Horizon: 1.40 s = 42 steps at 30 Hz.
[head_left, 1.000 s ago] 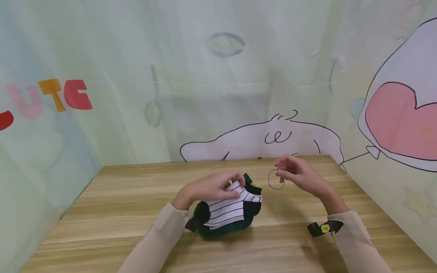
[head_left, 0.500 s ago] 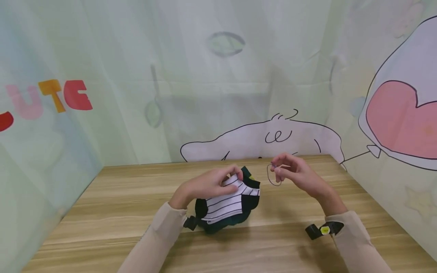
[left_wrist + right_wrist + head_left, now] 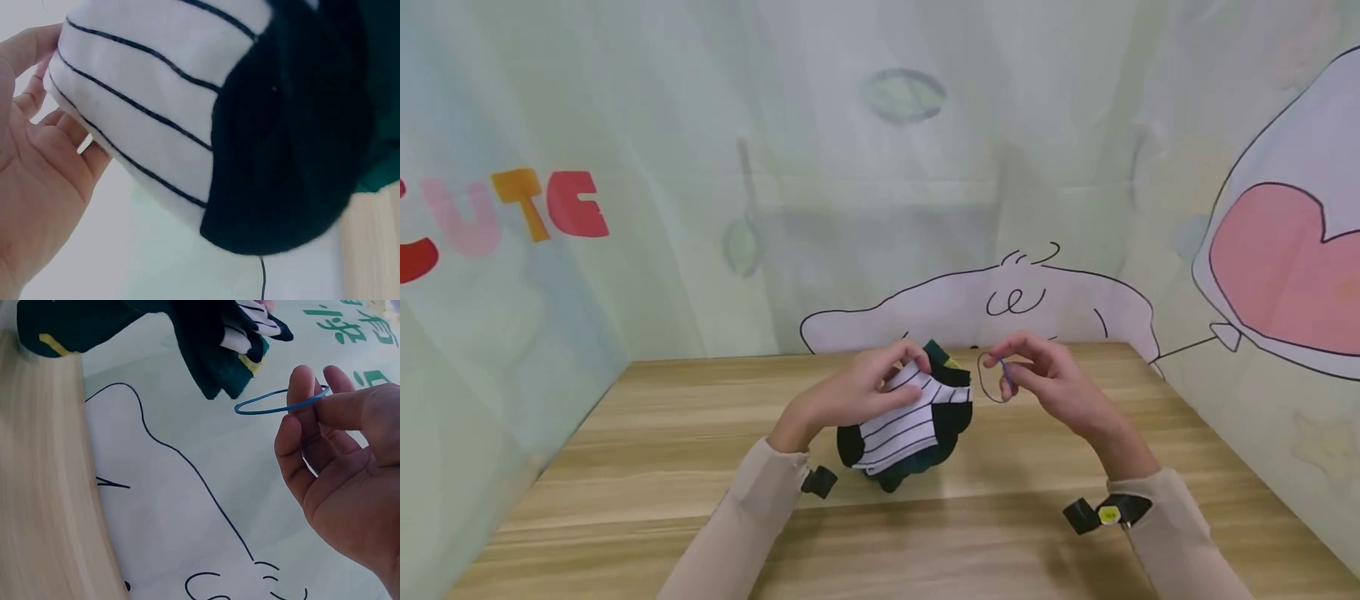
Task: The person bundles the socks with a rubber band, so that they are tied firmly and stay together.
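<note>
My left hand [image 3: 850, 396] grips a white sock [image 3: 895, 429] with thin black stripes and black toe and heel, layered on dark green socks [image 3: 917, 462] with a yellow mark. The bundle is held up over the table, cuffs pointing to the upper right. In the left wrist view, the fingers curl around the striped sock [image 3: 137, 94]. Just right of the cuffs, my right hand [image 3: 1060, 387] pinches a thin blue rubber band [image 3: 262, 413] between thumb and fingers. The loop hangs toward the socks with a small gap between them.
A wood-grain table [image 3: 700, 483] lies beneath both hands. Behind it and along the sides hangs a printed curtain [image 3: 880, 183] with cartoon drawings. Black wrist-worn devices [image 3: 1081, 517] sit at both sleeves.
My left hand has lifted the socks and tilted their cuffs upward. My right hand has brought the rubber band slightly left, closer to the cuffs.
</note>
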{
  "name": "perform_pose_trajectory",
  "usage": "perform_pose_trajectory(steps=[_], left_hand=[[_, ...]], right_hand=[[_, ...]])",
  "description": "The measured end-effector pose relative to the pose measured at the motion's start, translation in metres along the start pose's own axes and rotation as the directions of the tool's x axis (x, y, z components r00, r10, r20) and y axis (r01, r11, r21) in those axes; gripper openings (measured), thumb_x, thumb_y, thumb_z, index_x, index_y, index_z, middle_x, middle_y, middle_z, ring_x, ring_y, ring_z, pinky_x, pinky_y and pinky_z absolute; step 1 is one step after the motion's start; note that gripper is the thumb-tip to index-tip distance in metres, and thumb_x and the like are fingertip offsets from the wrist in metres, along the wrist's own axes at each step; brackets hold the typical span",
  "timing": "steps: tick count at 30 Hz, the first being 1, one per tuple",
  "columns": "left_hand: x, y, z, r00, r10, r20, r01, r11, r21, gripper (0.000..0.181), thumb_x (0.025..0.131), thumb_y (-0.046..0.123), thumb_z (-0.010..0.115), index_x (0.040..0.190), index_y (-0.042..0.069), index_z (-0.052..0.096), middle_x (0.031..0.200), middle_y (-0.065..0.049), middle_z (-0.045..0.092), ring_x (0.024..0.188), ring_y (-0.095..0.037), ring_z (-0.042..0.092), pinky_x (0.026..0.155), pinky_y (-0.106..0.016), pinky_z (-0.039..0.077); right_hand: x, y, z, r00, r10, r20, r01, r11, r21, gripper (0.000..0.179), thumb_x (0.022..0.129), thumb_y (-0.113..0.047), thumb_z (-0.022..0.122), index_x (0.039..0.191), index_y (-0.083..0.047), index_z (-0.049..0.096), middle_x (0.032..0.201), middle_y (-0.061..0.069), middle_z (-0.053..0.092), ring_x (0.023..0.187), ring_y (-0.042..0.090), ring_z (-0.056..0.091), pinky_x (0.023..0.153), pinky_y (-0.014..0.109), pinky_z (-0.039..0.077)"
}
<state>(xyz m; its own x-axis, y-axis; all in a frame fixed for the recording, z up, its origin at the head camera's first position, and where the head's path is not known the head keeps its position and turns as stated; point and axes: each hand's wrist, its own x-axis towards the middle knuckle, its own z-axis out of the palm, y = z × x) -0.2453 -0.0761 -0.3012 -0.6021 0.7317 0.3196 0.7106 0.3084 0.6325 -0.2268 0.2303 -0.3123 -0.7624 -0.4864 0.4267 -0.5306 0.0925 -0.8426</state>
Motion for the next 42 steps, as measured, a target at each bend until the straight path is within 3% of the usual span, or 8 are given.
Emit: perform_pose_trajectory(steps=[5, 14, 24, 33, 42], left_hand=[[-0.004, 0.003, -0.005, 1.0, 0.01, -0.029, -0.011, 0.999, -0.053, 0.025, 0.1, 0.018, 0.062, 0.122, 0.012, 0.052, 0.112, -0.006, 0.06, 0.095, -0.02, 0.06, 0.07, -0.03, 0.057], [-0.009, 0.007, -0.013, 0.996, 0.034, -0.083, -0.039, 0.997, -0.06, 0.024, 0.1, 0.015, 0.062, 0.121, 0.011, 0.051, 0.108, -0.006, 0.059, 0.088, -0.02, 0.058, 0.067, -0.029, 0.053], [-0.015, 0.011, -0.024, 0.991, 0.02, -0.133, -0.025, 0.999, -0.032, 0.025, 0.099, 0.015, 0.064, 0.121, 0.012, 0.053, 0.112, -0.006, 0.062, 0.089, -0.021, 0.064, 0.069, -0.03, 0.058], [-0.02, 0.01, -0.034, 0.971, 0.072, -0.229, -0.08, 0.996, -0.025, 0.026, 0.098, 0.009, 0.065, 0.121, 0.01, 0.053, 0.119, -0.009, 0.061, 0.089, -0.023, 0.068, 0.064, -0.032, 0.058], [-0.026, 0.016, -0.039, 0.957, 0.067, -0.281, -0.087, 0.995, -0.058, 0.027, 0.098, 0.005, 0.063, 0.121, 0.009, 0.051, 0.115, -0.011, 0.059, 0.092, -0.028, 0.07, 0.063, -0.033, 0.059]], right_hand=[[0.004, -0.005, 0.008, 1.0, -0.021, -0.023, 0.021, 1.0, 0.014, 0.018, 0.102, 0.004, 0.05, 0.119, 0.006, 0.054, 0.115, 0.011, 0.061, 0.075, 0.018, 0.06, 0.076, 0.028, 0.055], [0.022, -0.013, 0.017, 0.998, -0.061, -0.016, 0.061, 0.998, 0.034, 0.019, 0.102, 0.003, 0.051, 0.121, 0.007, 0.054, 0.118, 0.024, 0.057, 0.074, 0.02, 0.06, 0.078, 0.029, 0.055], [0.042, -0.022, 0.027, 0.987, -0.153, -0.058, 0.154, 0.988, 0.027, 0.016, 0.101, 0.007, 0.049, 0.115, 0.006, 0.057, 0.114, 0.007, 0.063, 0.074, 0.019, 0.061, 0.079, 0.028, 0.056], [0.06, -0.027, 0.041, 0.963, -0.238, -0.129, 0.251, 0.963, 0.097, 0.018, 0.099, 0.009, 0.052, 0.11, 0.0, 0.063, 0.109, 0.01, 0.066, 0.067, 0.017, 0.06, 0.072, 0.026, 0.056], [0.065, -0.03, 0.051, 0.958, -0.231, -0.171, 0.256, 0.956, 0.143, 0.02, 0.095, 0.008, 0.06, 0.109, -0.005, 0.065, 0.11, 0.008, 0.067, 0.06, 0.016, 0.057, 0.061, 0.023, 0.053]])
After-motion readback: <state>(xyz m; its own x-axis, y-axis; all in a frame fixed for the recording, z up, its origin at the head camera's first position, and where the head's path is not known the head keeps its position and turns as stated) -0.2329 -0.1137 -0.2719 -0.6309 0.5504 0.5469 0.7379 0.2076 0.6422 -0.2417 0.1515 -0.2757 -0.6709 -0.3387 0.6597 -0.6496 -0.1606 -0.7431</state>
